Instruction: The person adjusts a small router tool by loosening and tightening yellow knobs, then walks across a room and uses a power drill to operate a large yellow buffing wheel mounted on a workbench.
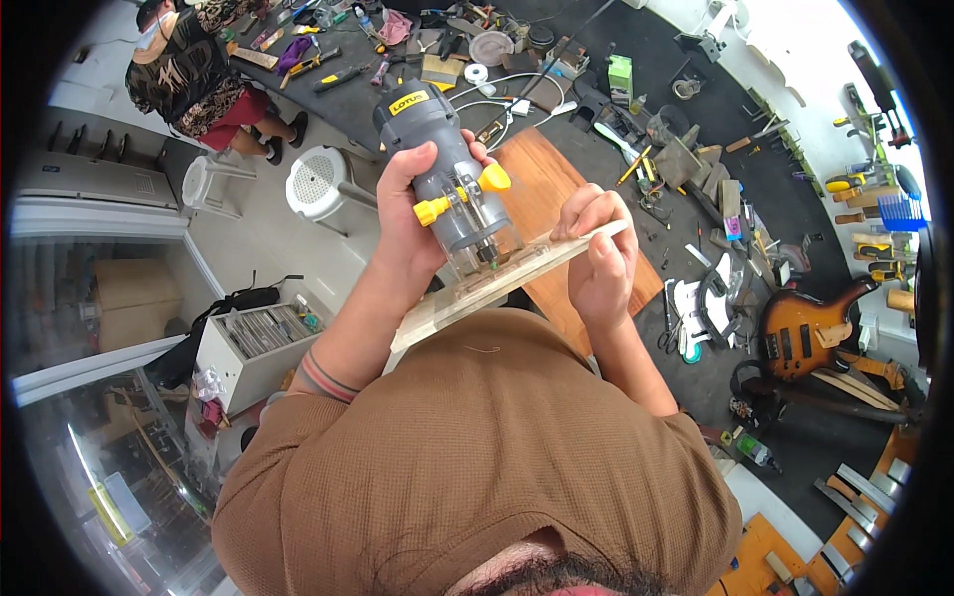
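Note:
My left hand [409, 214] grips a grey trim router [447, 169] with yellow knobs, held upright. The router's clear base sits on a pale flat wooden template board [467, 298], which I hold up in front of my chest. My right hand [598, 256] pinches the right end of that board, thumb on top. Behind both hands lies a reddish-brown wooden slab [542, 189] on the dark workbench [636, 60]. My brown shirt hides the board's near edge.
Tools, clamps, tape rolls and a green box litter the workbench. A sunburst electric bass body [810, 328] lies at the right. A white fan [318, 184] and a stool stand on the floor at the left. Another person [194, 74] bends over at the upper left.

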`<state>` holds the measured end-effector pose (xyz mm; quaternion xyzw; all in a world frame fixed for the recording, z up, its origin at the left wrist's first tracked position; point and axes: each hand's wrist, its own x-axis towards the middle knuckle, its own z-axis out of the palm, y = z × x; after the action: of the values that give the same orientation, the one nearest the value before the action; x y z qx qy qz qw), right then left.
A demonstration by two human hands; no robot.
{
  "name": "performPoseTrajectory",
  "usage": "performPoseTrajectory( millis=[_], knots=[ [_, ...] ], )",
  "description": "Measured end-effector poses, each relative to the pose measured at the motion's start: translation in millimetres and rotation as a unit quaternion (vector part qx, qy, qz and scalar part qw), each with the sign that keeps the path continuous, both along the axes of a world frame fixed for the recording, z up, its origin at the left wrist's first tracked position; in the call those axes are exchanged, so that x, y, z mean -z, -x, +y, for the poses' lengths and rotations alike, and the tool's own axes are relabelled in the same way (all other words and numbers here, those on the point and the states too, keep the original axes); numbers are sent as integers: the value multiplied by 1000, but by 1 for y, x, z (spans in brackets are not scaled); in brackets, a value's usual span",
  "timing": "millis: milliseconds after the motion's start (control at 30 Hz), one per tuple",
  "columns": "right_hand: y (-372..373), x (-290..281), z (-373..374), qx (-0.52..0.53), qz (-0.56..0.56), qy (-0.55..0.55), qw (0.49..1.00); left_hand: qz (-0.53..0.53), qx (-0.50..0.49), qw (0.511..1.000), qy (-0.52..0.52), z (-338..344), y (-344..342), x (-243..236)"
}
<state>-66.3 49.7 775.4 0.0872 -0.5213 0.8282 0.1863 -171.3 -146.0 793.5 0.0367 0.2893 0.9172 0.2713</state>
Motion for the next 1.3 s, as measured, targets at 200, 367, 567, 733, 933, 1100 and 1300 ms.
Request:
performPoseTrajectory(
  millis=[200,367,567,733,933,1100,1300],
  knots=[
    [-8,4,-1,-6,10,-27,1000,-31,-22,999,-13,-1,-2,-1],
    [-7,-1,-8,14,20,-42,999,-19,-11,1000,-19,-4,4,2],
    [-10,-1,-8,26,28,-49,998,8,30,999,-43,-7,8,7],
    [-8,2,-5,48,27,-12,998,23,57,998,-30,-4,3,0],
    [-11,-4,7,35,25,-81,996,-43,-29,998,28,8,-17,-13],
    [-14,4,2,17,29,-88,996,-54,-34,996,61,3,-4,-3],
    [-17,7,-3,32,28,-78,996,-96,-5,995,38,4,-3,-4]
  ],
)
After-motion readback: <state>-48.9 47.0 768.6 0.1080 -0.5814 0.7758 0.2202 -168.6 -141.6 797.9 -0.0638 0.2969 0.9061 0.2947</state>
